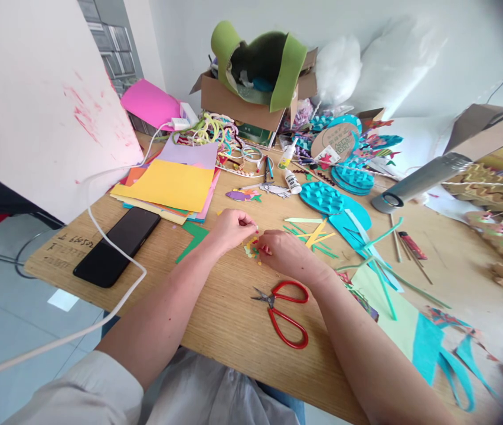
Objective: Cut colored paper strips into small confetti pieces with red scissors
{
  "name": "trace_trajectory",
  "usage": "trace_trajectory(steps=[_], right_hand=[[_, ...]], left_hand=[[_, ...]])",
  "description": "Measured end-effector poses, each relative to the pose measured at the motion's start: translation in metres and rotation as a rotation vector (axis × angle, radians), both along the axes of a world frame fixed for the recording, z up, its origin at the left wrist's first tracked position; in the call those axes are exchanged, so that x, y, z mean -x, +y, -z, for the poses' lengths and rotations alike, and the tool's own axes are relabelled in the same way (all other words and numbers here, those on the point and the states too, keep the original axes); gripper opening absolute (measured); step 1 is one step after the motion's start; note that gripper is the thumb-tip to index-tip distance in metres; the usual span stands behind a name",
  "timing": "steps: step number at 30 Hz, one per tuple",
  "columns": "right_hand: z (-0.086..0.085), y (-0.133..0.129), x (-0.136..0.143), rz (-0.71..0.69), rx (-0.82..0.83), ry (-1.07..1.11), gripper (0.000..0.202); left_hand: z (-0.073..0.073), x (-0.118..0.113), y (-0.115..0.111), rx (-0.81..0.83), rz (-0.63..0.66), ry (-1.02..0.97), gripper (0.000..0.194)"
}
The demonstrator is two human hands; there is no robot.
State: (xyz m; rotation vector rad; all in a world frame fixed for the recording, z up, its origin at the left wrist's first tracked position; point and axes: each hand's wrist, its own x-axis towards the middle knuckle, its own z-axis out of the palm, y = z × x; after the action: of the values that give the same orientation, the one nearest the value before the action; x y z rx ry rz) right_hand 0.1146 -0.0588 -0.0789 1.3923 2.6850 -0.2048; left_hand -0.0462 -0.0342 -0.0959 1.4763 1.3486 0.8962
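One left hand (pixel 232 229), thumb and fingertips pinched together; any scrap between them cannot be told. One right hand (pixel 281 251), fingers curled inward, grip hidden. One small heap of paper bits (pixel 250 248), on the table (pixel 225 307) between and just below the hands. One pair of red-handled scissors (pixel 270 300), blades slightly apart, nearer the body. Two white bottles (pixel 293 182), beyond. One black phone (pixel 117 245), left.

The person wears a pale, loose-sleeved top (pixel 85 389) and blue trousers (pixel 296 407) (possibly jeans, barely showing).
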Motion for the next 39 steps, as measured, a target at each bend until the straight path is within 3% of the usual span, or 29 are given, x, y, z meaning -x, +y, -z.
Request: trace_trajectory(steps=[7, 21, 39], right_hand=[[-0.007, -0.002, 0.001, -0.010, 0.036, -0.028, 0.020], [-0.004, -0.007, 0.008, 0.039, -0.069, -0.111, 0.022], [-0.005, -0.012, 0.015, -0.025, -0.162, -0.164, 0.022]], left_hand=[[0.001, 0.000, 0.000, -0.004, -0.001, 0.006, 0.005], [0.002, -0.001, 0.001, -0.013, 0.015, -0.016, 0.005], [0.004, -0.001, 0.002, -0.023, 0.018, -0.025, 0.004]])
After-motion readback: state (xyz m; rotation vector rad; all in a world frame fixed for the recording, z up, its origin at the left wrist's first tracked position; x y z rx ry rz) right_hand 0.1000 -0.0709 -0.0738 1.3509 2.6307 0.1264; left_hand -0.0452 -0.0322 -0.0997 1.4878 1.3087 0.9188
